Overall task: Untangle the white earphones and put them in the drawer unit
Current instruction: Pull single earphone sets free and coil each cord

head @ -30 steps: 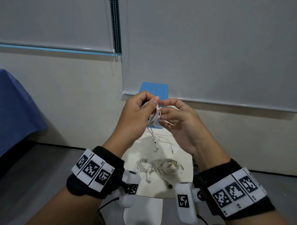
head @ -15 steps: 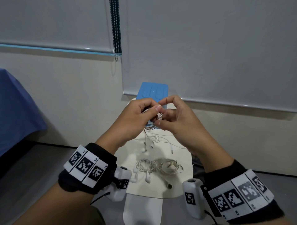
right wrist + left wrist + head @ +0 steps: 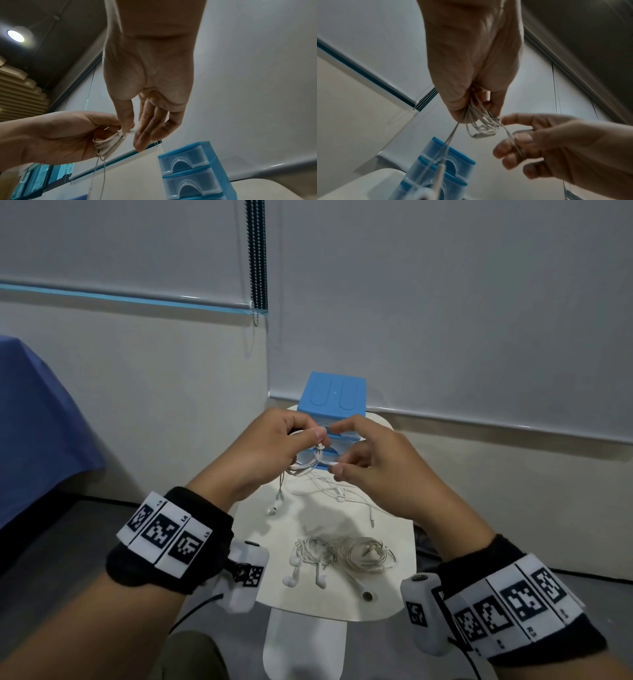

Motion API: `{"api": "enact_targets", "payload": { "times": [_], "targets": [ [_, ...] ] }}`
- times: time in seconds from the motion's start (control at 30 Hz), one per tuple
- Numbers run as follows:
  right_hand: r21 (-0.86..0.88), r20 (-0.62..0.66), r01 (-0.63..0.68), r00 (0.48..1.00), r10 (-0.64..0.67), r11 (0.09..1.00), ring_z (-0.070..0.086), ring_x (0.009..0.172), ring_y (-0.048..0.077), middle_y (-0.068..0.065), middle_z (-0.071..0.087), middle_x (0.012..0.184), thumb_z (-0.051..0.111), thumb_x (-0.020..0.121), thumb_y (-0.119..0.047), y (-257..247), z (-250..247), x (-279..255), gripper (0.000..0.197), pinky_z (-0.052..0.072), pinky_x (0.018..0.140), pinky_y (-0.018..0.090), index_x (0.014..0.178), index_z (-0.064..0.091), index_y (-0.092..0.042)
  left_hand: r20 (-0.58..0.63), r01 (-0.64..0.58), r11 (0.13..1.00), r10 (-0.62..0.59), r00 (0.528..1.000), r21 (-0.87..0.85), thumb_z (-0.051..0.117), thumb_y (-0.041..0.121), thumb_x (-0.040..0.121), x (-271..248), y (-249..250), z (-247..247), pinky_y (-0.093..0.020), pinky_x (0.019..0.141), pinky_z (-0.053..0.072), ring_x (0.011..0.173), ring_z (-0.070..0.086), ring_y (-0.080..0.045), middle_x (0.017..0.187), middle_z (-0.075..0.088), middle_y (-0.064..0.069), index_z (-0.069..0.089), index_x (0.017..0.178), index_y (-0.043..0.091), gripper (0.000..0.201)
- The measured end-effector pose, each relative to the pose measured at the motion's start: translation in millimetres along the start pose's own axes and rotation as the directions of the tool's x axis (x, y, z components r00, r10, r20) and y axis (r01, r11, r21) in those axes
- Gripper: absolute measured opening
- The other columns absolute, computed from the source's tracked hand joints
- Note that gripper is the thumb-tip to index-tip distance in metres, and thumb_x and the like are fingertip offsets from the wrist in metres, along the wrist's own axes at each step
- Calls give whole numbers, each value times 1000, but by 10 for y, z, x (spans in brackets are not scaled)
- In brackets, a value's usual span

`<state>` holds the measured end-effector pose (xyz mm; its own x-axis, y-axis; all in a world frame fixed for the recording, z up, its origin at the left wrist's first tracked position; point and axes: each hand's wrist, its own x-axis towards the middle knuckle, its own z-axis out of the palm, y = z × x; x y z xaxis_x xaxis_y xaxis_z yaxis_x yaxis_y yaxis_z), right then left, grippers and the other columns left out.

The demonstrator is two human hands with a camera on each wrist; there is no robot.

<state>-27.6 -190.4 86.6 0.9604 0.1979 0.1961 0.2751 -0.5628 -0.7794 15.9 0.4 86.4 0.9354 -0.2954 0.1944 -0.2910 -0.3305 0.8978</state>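
Your left hand (image 3: pixel 270 446) is gripping the coiled earphones (image 3: pixel 481 121) above the table (image 3: pixel 394 542), in front of the drawer unit (image 3: pixel 334 397). Your right hand (image 3: pixel 373 470) is pinching a strand at the coil's edge. Loose cords are hanging straight down from your left fist.

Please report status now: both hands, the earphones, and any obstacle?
Left hand grips coiled white earphones. Right hand pinches one strand. Drawer unit shut. Second tangled set on table.
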Motion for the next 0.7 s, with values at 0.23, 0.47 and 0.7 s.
{"api": "enact_targets", "payload": {
  "times": [0.23, 0.47, 0.7],
  "targets": [
    [57, -7, 2, 1000, -2, 998, 67, 75, 15, 1, 74, 88, 73, 89, -15, -171, 179, 226, 45, 53, 71, 31, 127, 52, -27, 1, 8, 1000, -8, 1000, -27, 61, 19, 103, -37, -133, -61, -21, 63, 38, 57, 50, 1, 77, 69, 1, 76, 90, 2, 26],
    [298, 89, -77, 995, 53, 952, 67, 78, 14, 0, 71, 76, 77, 89, -9, -148, 233, 282, 38, 48, 74, 31, 120, 59, -19, -1, 24, 995, -24, 1000, -93, 62, 21, 103, -49, -135, -160, -28, 60, 37, 62, 48, -15, 85, 76, -8, 77, 91, 6, 25],
    [233, 72, -65, 996, 49, 970, 74, 83, 32, 7, 77, 79, 80, 84, -6, -110, 158, 204, 43, 55, 84, 54, 118, 60, -24, -34, 5, 999, -7, 999, -50, 61, 21, 104, -8, -63, -119, -18, 55, 35, 49, 42, 0, 59, 59, 20, 75, 93, 6, 23]
  ]
}}
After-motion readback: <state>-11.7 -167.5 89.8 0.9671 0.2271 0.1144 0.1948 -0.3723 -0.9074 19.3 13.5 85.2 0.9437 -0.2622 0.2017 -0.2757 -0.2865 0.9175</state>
